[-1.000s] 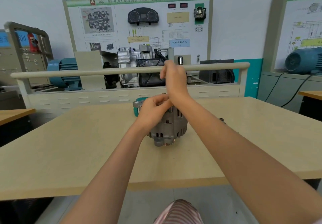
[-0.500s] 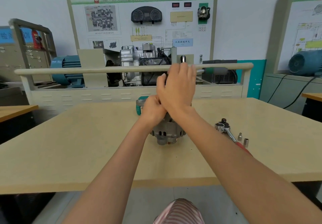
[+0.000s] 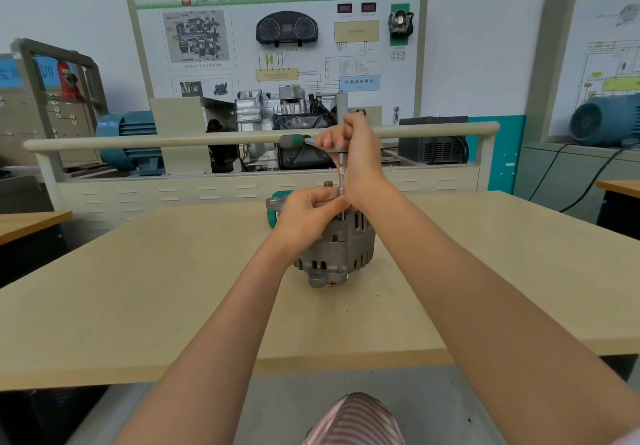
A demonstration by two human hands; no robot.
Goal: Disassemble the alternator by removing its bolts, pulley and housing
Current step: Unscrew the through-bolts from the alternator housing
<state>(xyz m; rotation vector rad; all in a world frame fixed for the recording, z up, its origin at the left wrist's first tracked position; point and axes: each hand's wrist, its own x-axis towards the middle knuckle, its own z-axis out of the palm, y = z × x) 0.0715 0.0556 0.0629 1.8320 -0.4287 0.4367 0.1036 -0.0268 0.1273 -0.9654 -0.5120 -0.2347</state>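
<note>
A grey alternator [image 3: 341,254] stands upright in the middle of the beige table [image 3: 138,289]. A thin metal extension bar [image 3: 342,171] rises straight up from its top. My right hand [image 3: 356,154] grips the ratchet head at the top of the bar, and the ratchet's green handle [image 3: 294,140] points left. My left hand [image 3: 308,216] pinches the bottom of the bar, just above the housing. What the bar sits on is hidden by my left fingers.
A green-and-grey object [image 3: 273,218] lies right behind the alternator. Beyond the table's far edge is a training bench with a long rail [image 3: 173,143], a gearbox [image 3: 277,119] and a blue motor [image 3: 128,136]. A side table [image 3: 620,185] is at right.
The ratchet's green handle has swung from the right of my right hand to its left. The tools seen on the table at right are now behind my right forearm.
</note>
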